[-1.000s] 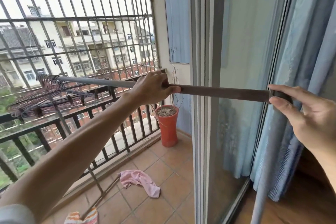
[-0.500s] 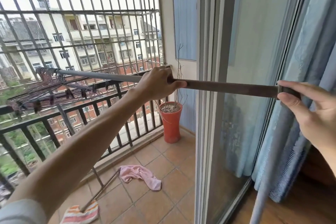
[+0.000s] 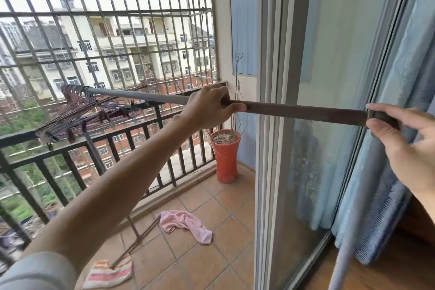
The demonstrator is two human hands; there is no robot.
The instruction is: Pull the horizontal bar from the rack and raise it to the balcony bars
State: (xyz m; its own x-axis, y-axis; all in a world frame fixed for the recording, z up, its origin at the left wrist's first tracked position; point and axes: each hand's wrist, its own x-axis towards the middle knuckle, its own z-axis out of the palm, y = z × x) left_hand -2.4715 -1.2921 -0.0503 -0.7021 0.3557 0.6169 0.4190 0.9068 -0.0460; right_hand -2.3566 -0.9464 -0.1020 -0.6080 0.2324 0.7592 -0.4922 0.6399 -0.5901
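Note:
A long grey-brown pole runs level across the view, out through the balcony doorway. My left hand grips it near the middle, fingers curled over the top and thumb underneath. My right hand holds its near end at the right, fingers and thumb around the dark end piece. A bunch of several purple wire hangers hangs on the pole's far end, over the black balcony railing.
An orange plant pot with dry twigs stands in the balcony corner. A pink cloth and a striped cloth lie on the tiled floor beside a thin metal rod. A sliding glass door frame and blue curtain stand at right.
The view has shifted slightly, so the pole and hangers sit a little further right in the picture. Both hands keep the same hold on the pole.

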